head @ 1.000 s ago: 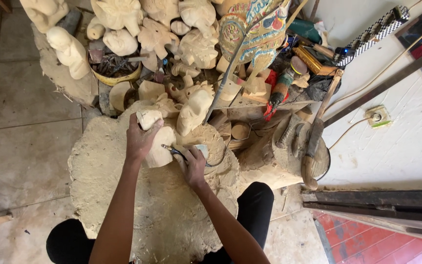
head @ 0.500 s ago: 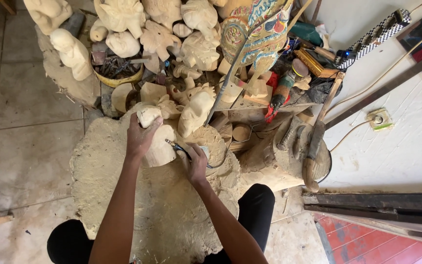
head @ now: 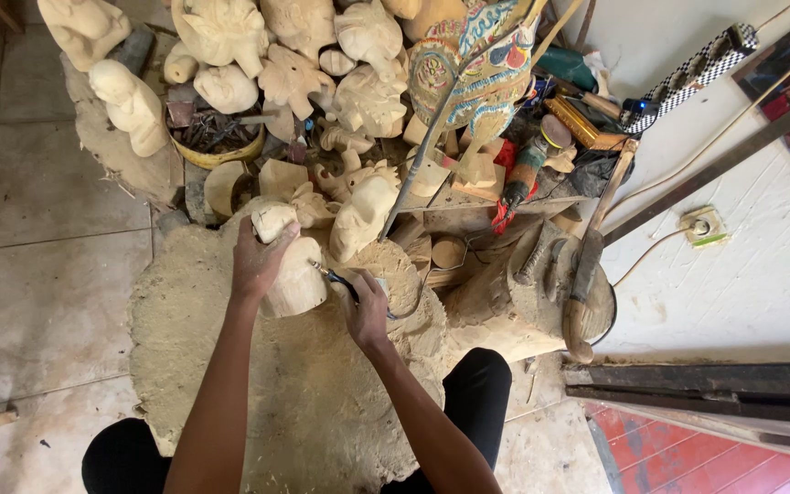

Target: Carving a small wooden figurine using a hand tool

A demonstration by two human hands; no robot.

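My left hand point(head: 258, 258) is clamped over the top of the pale wood carving point(head: 290, 274), fingers wrapped round its upper end, holding it upright on the sawdust mound point(head: 258, 384). My right hand point(head: 368, 311) is closed round the carving tool point(head: 338, 280), just right of the carving; metal tip touches the carving's right side near the top

Vs half a second ago: grip on both unchanged, carving in same spot on the mound. Right hand sits a touch lower and further right of the carving, tool angled a bit flatter. Left hand same hold

Around the carving: more unfinished pale figures point(head: 363, 215) just behind it, one leaning right next to it. Yellow bowl of tools point(head: 221, 146) behind and left of the carving. Painted mask point(head: 468, 64) well behind and right. Mallet point(head: 582, 274) lying on the stump point(head: 514, 311), right of the carving. Wall socket point(head: 704, 225) far right. My knees sit either side of the mound, below the carving
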